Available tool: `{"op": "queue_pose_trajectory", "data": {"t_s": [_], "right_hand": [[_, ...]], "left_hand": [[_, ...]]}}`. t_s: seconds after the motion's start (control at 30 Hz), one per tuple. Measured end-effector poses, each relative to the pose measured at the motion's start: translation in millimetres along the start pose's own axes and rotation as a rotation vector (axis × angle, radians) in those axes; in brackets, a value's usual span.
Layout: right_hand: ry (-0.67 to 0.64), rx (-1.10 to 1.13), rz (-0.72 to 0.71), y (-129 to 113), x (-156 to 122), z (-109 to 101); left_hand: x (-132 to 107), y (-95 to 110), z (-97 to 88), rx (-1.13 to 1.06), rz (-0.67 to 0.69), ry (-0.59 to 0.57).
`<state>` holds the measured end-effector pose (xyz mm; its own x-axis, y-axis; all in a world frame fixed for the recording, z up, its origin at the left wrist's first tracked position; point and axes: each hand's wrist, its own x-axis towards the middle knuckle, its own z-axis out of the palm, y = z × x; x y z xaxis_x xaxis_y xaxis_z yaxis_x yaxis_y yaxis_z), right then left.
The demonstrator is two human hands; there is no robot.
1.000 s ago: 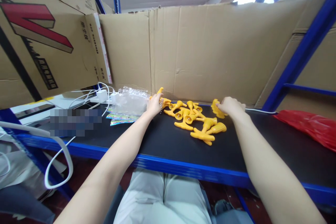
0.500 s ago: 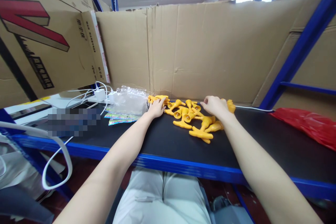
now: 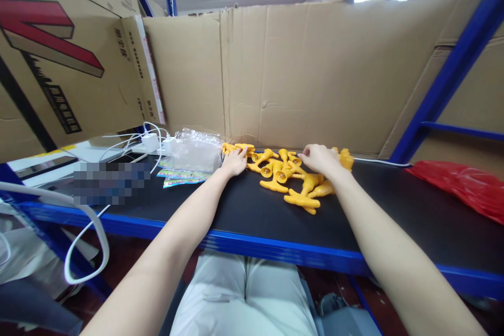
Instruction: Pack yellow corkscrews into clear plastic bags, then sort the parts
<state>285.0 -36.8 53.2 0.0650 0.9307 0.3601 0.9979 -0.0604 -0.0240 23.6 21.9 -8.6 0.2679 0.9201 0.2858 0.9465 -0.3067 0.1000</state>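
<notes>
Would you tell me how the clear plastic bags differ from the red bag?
The clear plastic bags are see-through; the red bag is opaque. The clear plastic bags heap up right beside the left hand and the yellow toys; the red bag lies flatter at the far right, away from them. Both are crumpled plastic on the black shelf.

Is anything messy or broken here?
Nothing looks broken. The yellow toys lie in a jumbled heap on the black shelf, pointing every way, between the left hand and right hand. A white cable loops down past the shelf's front edge.
</notes>
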Motion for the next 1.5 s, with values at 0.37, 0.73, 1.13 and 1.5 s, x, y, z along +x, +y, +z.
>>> {"op": "queue_pose_trajectory", "data": {"t_s": [0.37,0.73,1.13,1.5], "right_hand": [[-0.013,0.014,-0.016,0,-1,0],[0.001,0.069,-0.077,-4,-4,-2],[-0.130,0.142,-0.552,-85,15,5],[-0.172,-0.192,-0.536,-119,37,32]], "left_hand": [[-3,-2,3.4,-0.011,0.107,0.094],[-3,1,3.0,0.000,0.074,0.063],[-5,9,4.4,-0.043,-0.094,-0.033],[-7,8,4.8,-0.092,-0.101,-0.039]]}}
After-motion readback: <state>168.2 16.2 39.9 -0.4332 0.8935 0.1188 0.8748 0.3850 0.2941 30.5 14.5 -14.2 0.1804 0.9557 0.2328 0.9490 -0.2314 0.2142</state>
